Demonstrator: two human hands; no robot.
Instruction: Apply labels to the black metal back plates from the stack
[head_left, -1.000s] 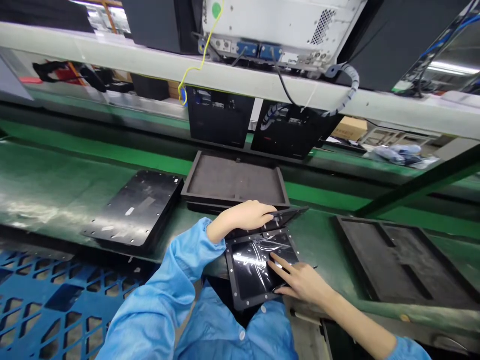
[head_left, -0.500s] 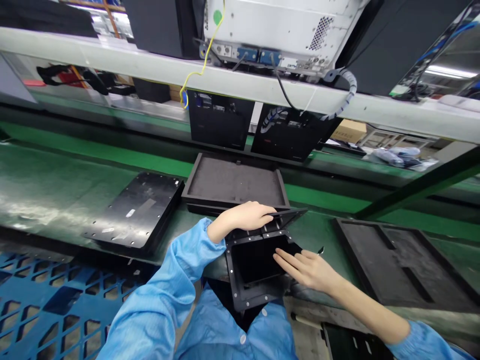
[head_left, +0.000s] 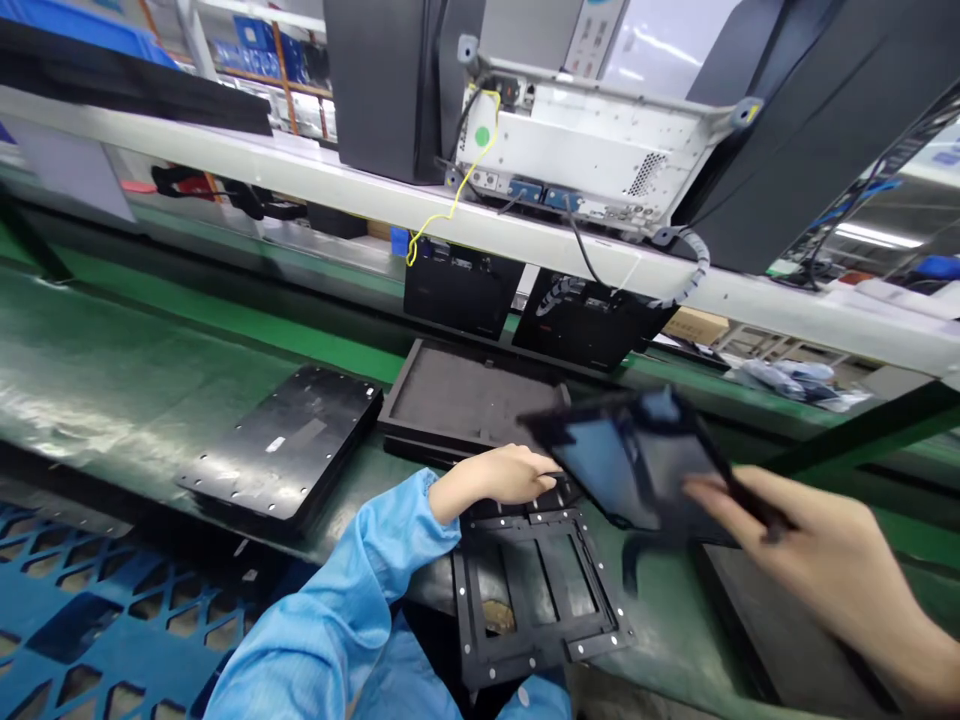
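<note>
A black slotted frame [head_left: 544,648] with pale round dots along its border lies at the bench's front edge, overhanging it. Through its slots the bench top shows. My left hand [head_left: 506,475] is closed on the raised flap [head_left: 566,492] at the frame's far side; the flap is mostly hidden. In my right hand [head_left: 817,540], up and to the right of the frame, is a dark glossy flat panel [head_left: 630,455], tilted and blurred by motion. A dark strip hangs below the panel.
Stacked dark trays [head_left: 465,390] stand behind my left hand. A black plate with holes [head_left: 285,440] lies at left, another dark tray [head_left: 795,630] at right. A white shelf beam [head_left: 322,185] crosses above the bench, carrying a metal-cased instrument [head_left: 585,150] with cables.
My right hand has lifted the dark panel out of the frame and moved it up and right. My left hand stays at the flap, and the frame's slots now show. The camera view has tilted up.
</note>
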